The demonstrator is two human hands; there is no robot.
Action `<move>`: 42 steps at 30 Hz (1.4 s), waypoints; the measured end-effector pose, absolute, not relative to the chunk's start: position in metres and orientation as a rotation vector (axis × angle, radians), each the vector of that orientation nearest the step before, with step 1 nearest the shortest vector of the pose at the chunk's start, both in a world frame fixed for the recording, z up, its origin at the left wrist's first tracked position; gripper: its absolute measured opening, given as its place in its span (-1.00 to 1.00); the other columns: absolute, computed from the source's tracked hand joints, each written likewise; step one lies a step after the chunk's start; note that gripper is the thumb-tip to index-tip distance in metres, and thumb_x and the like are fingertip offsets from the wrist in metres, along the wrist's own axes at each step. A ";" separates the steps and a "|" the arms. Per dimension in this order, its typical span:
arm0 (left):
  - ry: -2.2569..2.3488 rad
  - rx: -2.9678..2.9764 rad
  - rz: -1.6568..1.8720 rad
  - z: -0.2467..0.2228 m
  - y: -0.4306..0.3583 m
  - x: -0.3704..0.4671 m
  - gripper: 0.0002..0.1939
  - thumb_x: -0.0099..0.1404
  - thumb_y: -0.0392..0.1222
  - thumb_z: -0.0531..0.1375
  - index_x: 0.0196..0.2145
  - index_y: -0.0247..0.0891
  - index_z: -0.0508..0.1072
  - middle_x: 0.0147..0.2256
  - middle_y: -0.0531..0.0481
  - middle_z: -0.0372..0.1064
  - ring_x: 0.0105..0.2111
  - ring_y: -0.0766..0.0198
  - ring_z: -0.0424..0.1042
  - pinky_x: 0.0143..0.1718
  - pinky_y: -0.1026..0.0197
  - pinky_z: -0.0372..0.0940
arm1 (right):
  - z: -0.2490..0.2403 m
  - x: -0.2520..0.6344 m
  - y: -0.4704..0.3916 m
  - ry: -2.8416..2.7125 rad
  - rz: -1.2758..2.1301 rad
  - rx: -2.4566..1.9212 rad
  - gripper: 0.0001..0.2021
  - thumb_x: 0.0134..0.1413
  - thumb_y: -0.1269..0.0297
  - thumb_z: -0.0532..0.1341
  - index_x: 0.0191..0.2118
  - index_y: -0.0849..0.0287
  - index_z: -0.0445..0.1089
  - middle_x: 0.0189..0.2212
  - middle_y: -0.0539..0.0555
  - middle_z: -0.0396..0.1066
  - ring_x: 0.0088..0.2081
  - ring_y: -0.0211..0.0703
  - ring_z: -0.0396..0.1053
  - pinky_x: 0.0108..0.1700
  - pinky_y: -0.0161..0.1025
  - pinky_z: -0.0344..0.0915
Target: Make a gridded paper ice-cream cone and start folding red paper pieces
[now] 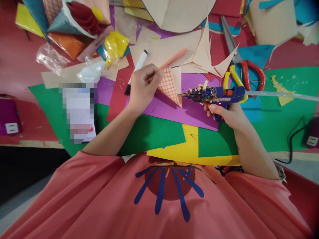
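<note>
Red bench (22, 66), crowded with coloured sheets, offcuts and small packets. Near its middle, above a purple sheet (199, 114), a checked paper piece (169, 84), cream with orange lines, tapers to a point at lower right. The left hand (144, 86) pinches it by its upper left edge between thumb and fingers. Hands well apart from one another; the right hand (225, 114) is wrapped around the grip of a blue glue gun (229, 94), small red light glowing near the grip. Nozzle aims left, its tip over the paper's lower right edge; contact cannot be told. Barrel crusted with dark residue and scraps; a clear glue stick (279, 95) runs out of its rear.

Just beyond the paper: an orange pen (174, 57), lying aslant. By the left hand, a white marker (140, 62) with dark ends, partly hidden behind it. Past the gun, scissors (253, 74) with red handles, yellow handles of another tool alongside. Spiky beige offcuts (203, 54) lie toward the far side.

Farther left: yellow packet (116, 44), white packet (92, 71), orange packet (66, 44). Beside the left forearm, a pixelated rectangular object (79, 111) on a green sheet (47, 106). Yellow sheet (191, 149) at the near edge, close to the person's pink shirt (104, 199).
</note>
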State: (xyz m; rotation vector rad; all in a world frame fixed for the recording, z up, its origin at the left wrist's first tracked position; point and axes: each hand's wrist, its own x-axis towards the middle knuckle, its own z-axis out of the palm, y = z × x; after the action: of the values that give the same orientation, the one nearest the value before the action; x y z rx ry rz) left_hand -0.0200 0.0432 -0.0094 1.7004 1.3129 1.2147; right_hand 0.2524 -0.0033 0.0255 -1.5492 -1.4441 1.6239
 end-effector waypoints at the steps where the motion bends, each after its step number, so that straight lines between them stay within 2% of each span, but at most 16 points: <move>1: 1.321 1.702 1.208 -0.009 0.043 -0.020 -0.60 0.33 -0.03 0.18 -0.59 -0.20 0.22 -0.63 0.12 0.04 -0.59 0.42 0.04 -0.57 0.17 -0.09 | 0.025 0.253 -0.003 -1.449 1.623 -1.547 -0.57 -0.16 -0.20 0.36 -0.46 0.11 0.42 -0.57 0.02 0.40 -0.55 -0.25 0.30 -0.59 -0.28 0.22; 9: 1.231 1.822 1.243 -0.014 0.047 -0.025 -0.53 0.34 0.16 0.11 -0.55 -0.24 0.25 -0.62 0.13 0.05 -0.58 0.49 0.02 -0.59 0.16 -0.14 | 0.025 0.252 -0.003 -1.467 1.621 -1.551 -0.55 -0.17 -0.21 0.35 -0.48 0.13 0.42 -0.57 0.03 0.40 -0.55 -0.26 0.29 -0.58 -0.28 0.22; 14: 1.278 1.743 1.292 -0.014 0.047 -0.024 -0.47 0.27 0.27 0.11 -0.58 -0.24 0.25 -0.63 0.12 0.05 -0.57 0.48 0.01 -0.58 0.14 -0.16 | 0.026 0.252 -0.003 -1.468 1.620 -1.560 -0.57 -0.17 -0.19 0.36 -0.48 0.11 0.41 -0.58 0.03 0.39 -0.56 -0.25 0.28 -0.60 -0.27 0.20; 34: 1.334 1.726 1.296 -0.014 0.051 -0.026 -0.44 0.19 0.33 0.10 -0.58 -0.27 0.23 -0.63 0.12 -0.01 -0.57 0.49 -0.03 -0.57 0.15 -0.20 | 0.025 0.252 -0.003 -1.459 1.639 -1.591 -0.53 -0.21 -0.25 0.36 -0.53 0.11 0.40 -0.59 0.02 0.39 -0.58 -0.28 0.27 -0.60 -0.28 0.21; 42: 1.285 1.688 1.302 -0.016 0.052 -0.027 -0.44 0.19 0.32 0.12 -0.58 -0.26 0.20 -0.62 0.12 -0.04 -0.58 0.48 -0.05 -0.57 0.13 -0.23 | 0.026 0.252 -0.003 -1.477 1.637 -1.602 -0.59 -0.14 -0.15 0.36 -0.56 0.13 0.38 -0.60 0.04 0.39 -0.58 -0.28 0.26 -0.58 -0.27 0.21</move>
State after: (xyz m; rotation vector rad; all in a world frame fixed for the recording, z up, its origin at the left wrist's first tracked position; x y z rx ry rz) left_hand -0.0271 0.0521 -0.0164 1.6884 1.2852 1.3023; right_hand 0.2521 -0.0035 0.0259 -1.6017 -1.4770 1.6374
